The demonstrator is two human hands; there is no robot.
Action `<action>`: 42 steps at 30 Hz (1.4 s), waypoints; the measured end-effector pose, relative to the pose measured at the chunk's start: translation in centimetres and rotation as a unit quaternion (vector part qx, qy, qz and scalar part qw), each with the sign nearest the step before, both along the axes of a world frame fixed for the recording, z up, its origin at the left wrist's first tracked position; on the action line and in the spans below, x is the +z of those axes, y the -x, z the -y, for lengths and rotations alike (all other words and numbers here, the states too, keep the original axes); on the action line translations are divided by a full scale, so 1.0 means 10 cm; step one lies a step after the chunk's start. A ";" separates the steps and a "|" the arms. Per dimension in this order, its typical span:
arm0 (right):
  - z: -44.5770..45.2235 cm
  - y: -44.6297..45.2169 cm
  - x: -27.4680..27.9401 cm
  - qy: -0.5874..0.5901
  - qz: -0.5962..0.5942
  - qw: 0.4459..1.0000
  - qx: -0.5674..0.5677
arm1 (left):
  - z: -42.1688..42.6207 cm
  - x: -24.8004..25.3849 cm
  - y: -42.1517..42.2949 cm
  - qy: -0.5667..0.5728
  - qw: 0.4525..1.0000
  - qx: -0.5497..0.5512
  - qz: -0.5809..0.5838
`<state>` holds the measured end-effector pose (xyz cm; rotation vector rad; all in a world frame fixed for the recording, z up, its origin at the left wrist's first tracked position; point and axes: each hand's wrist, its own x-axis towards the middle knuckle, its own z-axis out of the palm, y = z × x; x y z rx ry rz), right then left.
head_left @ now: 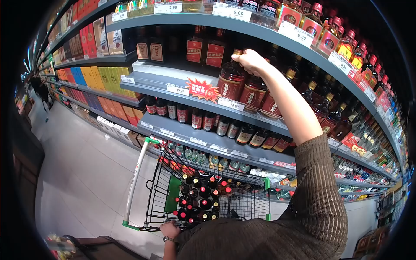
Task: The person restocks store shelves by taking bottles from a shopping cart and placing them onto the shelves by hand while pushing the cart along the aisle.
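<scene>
My right hand (251, 62) is stretched up to the middle shelf, its fingers closed around the neck of a dark liquor bottle (232, 82) with a red label. The bottle stands at the shelf front, at the left end of a row of similar bottles (253, 93). Low down, my left hand (170, 229), with a watch on the wrist, is curled at the near rim of a wire shopping cart (247, 208); its fingertips are partly hidden. Dark bottles (205, 192) with red and yellow caps stand upright in the cart.
Price tags and a red starburst sign (203, 89) line the shelf edge (160, 89). Small bottles (312, 21) fill the shelf above, and more bottles (197, 119) stand below. Boxed goods (93, 78) are at left. The cart's handle (134, 186) faces the tiled aisle floor (82, 173).
</scene>
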<state>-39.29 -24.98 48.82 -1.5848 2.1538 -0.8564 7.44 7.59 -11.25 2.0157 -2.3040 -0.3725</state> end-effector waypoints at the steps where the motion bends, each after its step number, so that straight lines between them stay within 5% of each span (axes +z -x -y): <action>1: 0.05 0.04 -0.02 -0.008 0.012 1.000 0.001 | 0.00 -0.03 -0.01 0.006 1.000 -0.003 0.000; 8: -0.05 -0.11 -0.03 0.104 -0.090 0.990 -0.019 | 0.00 0.05 0.03 0.006 1.000 0.006 0.005; 26: -0.12 -0.13 -0.05 0.083 -0.146 0.986 0.012 | 0.02 0.06 0.02 -0.028 1.000 -0.004 -0.005; 29: -0.32 -0.19 -0.51 0.436 -0.351 0.828 -0.029 | 0.01 0.05 0.02 -0.026 1.000 -0.002 -0.007; 31: -0.85 -0.45 -0.60 0.500 -0.276 0.820 0.031 | 0.02 0.07 0.03 -0.026 1.000 -0.003 -0.011; 33: -1.22 -0.48 -1.01 0.550 -0.220 0.798 0.110 | 0.03 0.11 0.02 -0.023 1.000 -0.013 -0.012; 35: -1.60 -0.45 -1.68 0.480 -0.202 0.834 0.180 | 0.02 0.02 -0.01 0.012 1.000 -0.015 -0.008; 38: -2.23 -0.44 -3.11 0.159 -0.114 0.968 0.159 | 0.01 0.00 -0.02 0.019 1.000 -0.008 -0.005; 42: -3.52 -0.19 -5.15 -0.098 -0.088 0.991 0.026 | 0.02 -0.01 -0.04 -0.015 1.000 -0.019 -0.004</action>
